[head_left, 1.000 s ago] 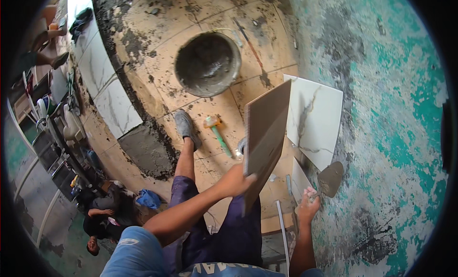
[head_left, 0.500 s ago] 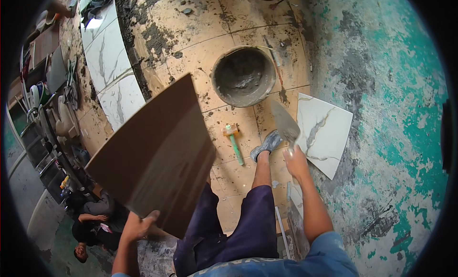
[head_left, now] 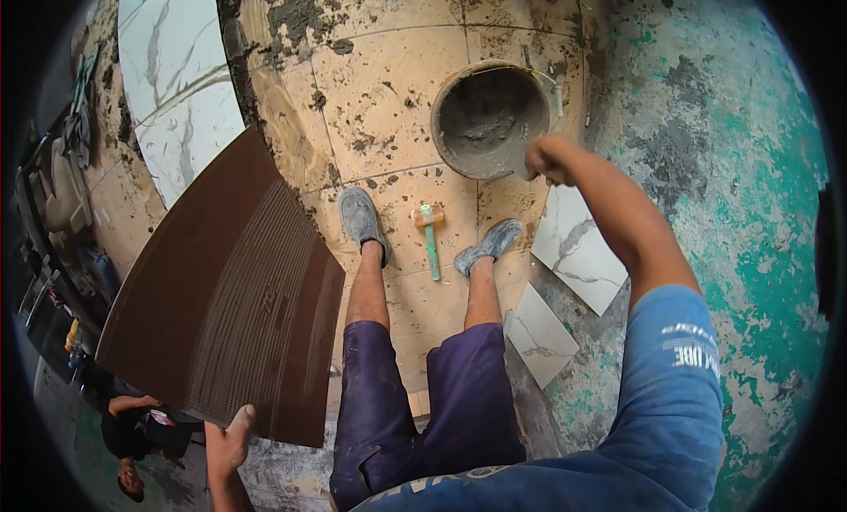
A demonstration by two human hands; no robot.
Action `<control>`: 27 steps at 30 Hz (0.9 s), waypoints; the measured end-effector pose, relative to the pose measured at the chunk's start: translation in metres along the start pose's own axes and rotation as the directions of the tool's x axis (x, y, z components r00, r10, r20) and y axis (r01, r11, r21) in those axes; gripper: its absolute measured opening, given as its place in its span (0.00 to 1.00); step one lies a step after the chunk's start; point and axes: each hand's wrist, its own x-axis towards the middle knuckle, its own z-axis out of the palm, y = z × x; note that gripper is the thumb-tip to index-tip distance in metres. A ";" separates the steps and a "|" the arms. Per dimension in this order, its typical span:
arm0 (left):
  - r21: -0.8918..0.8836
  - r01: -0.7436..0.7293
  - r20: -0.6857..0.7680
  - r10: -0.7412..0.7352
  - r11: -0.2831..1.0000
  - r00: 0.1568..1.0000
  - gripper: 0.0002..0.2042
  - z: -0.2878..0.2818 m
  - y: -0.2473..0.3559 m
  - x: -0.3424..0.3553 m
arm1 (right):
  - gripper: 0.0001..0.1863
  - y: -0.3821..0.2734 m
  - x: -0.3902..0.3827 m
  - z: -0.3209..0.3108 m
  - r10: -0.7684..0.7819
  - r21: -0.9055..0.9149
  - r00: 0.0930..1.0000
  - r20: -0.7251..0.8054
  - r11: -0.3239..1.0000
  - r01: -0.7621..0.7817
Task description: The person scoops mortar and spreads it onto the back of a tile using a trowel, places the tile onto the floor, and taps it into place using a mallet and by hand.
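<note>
1. Movement since the earlier frame: the right hand (head_left: 551, 157) has travelled forward to the bucket; the left hand's tile has swung outward to the left, its ribbed back now facing up.
2. Left hand (head_left: 231, 437): pinching one brown-backed tile (head_left: 221, 309) at its near edge, thumb on the back, other fingers hidden beneath. The tile extends forward of this grip, tilted.
3. Right hand: fingers curled at the bucket's near right rim; cannot tell what they close on.
4. Containers: one round bucket (head_left: 454, 102), directly ahead-left of the right grip, holding wet grey mortar (head_left: 494, 137) at the bottom and smeared on its walls.
5. Loose marble-patterned tiles, two: one (head_left: 582, 247) just behind the right grip, the other (head_left: 541, 336) farther back.
6. Mallet (head_left: 430, 243), one, green-handled: on the floor between the two grips, between two grey shoes (head_left: 360, 216).
7. Laid marble-patterned tiles (head_left: 190, 146), at least two: beyond the left grip's tile.
</note>
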 end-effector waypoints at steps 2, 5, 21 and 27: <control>-0.106 0.060 0.006 -0.059 0.993 0.998 0.24 -0.011 -0.008 0.003 | 0.12 -0.032 0.014 -0.009 0.283 -0.274 0.919 0.275 0.939 -0.208; -0.061 0.141 0.008 -0.141 0.988 0.990 0.25 -0.023 -0.017 0.007 | 0.10 -0.047 0.020 0.011 0.284 0.029 0.901 0.328 0.950 -0.310; -0.287 0.163 -0.135 -0.208 0.944 0.969 0.27 0.059 0.023 -0.008 | 0.18 -0.041 0.010 0.059 -0.468 0.916 0.857 0.216 0.401 -0.012; -0.473 0.090 -0.167 -0.190 0.877 0.968 0.30 0.116 0.075 -0.024 | 0.19 0.013 0.013 0.030 -0.329 -0.248 0.717 -0.614 0.943 0.220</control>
